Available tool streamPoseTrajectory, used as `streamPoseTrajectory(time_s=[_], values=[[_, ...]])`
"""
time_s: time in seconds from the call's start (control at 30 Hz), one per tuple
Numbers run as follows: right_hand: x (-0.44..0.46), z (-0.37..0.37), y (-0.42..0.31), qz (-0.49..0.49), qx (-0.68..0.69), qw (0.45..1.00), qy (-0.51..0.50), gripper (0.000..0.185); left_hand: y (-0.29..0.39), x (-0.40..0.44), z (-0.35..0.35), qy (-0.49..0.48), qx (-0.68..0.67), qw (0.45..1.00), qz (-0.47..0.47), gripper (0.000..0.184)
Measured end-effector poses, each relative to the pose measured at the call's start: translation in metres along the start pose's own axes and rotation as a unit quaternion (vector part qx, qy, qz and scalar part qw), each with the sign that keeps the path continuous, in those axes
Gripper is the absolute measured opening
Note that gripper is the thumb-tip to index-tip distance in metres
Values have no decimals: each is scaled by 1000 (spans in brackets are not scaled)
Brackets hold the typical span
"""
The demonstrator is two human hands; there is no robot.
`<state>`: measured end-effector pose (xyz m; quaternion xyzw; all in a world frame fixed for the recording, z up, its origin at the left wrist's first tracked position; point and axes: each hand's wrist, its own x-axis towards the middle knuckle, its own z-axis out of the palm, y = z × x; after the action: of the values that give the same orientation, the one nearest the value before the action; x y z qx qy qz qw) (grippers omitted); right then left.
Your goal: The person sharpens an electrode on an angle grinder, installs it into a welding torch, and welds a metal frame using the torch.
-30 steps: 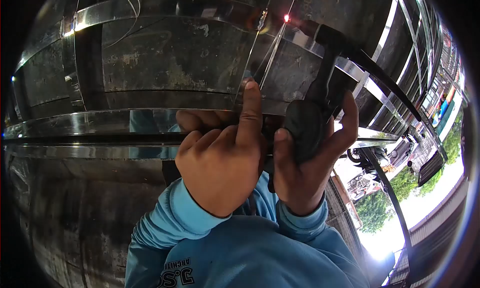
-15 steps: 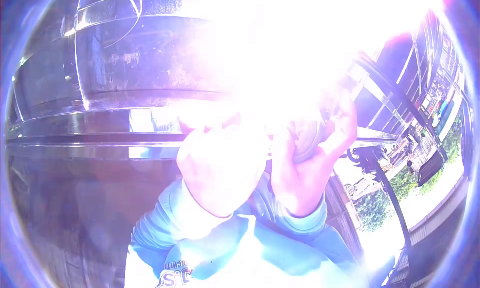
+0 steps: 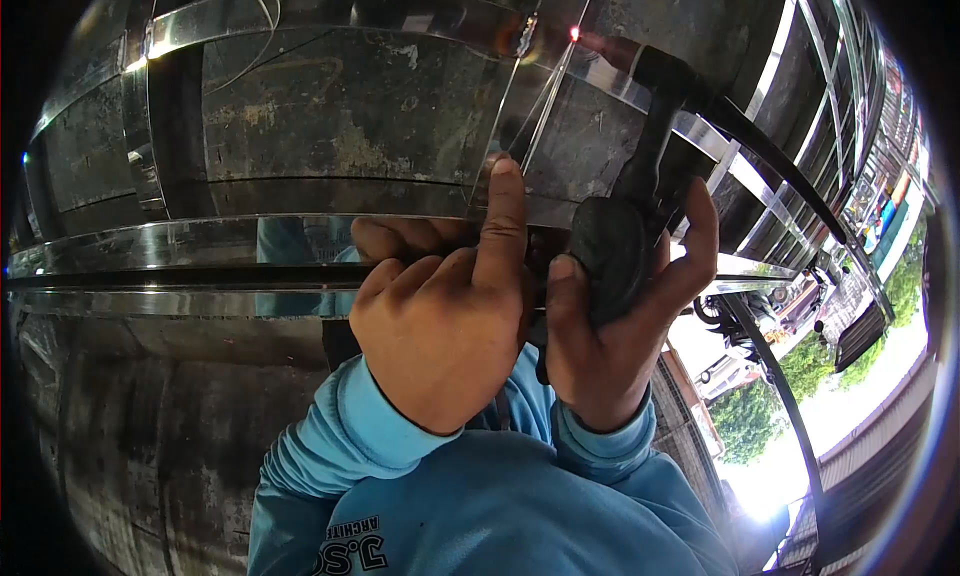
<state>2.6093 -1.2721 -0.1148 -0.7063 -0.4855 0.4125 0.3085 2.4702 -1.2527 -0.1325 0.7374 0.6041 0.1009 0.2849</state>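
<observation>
My right hand (image 3: 630,336) is wrapped round the black handle of a welding torch (image 3: 612,256), thumb along its near side. The torch head (image 3: 660,71) points left, its electrode tip glowing red close to a seam between shiny metal strips (image 3: 545,96). My left hand (image 3: 440,326) lies against a polished metal bar (image 3: 190,251), which mirrors it. Its index finger reaches forward to touch the strip below the torch tip; the other fingers are curled and the thumb is hidden. Whether those curled fingers hold a thin rod I cannot tell.
A dark, scuffed work surface (image 3: 330,116) lies under the metal frame. A thin bent wire (image 3: 270,16) hangs at upper left. A black cable (image 3: 780,161) runs right from the torch. Vehicles and greenery (image 3: 750,416) show beyond, at right.
The blinding white arc glare around the torch has gone out, leaving only a small red glow at the tip. Both hands stay in nearly the same places.
</observation>
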Motion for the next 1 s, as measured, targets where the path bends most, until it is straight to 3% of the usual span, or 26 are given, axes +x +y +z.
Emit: streamPoseTrajectory(time_s=[0.33, 0.43, 1.0], values=[[-2, 1, 1, -3, -75, 997, 27, 88, 0, 4, -13, -55, -28, 998, -22, 62], [-5, 4, 0, 20, -7, 999, 39, 88, -1, 5, -16, -69, -44, 996, -26, 66], [0, 3, 3, -21, -4, 999, 24, 93, -5, 8, -18, -49, -68, 996, -17, 69]])
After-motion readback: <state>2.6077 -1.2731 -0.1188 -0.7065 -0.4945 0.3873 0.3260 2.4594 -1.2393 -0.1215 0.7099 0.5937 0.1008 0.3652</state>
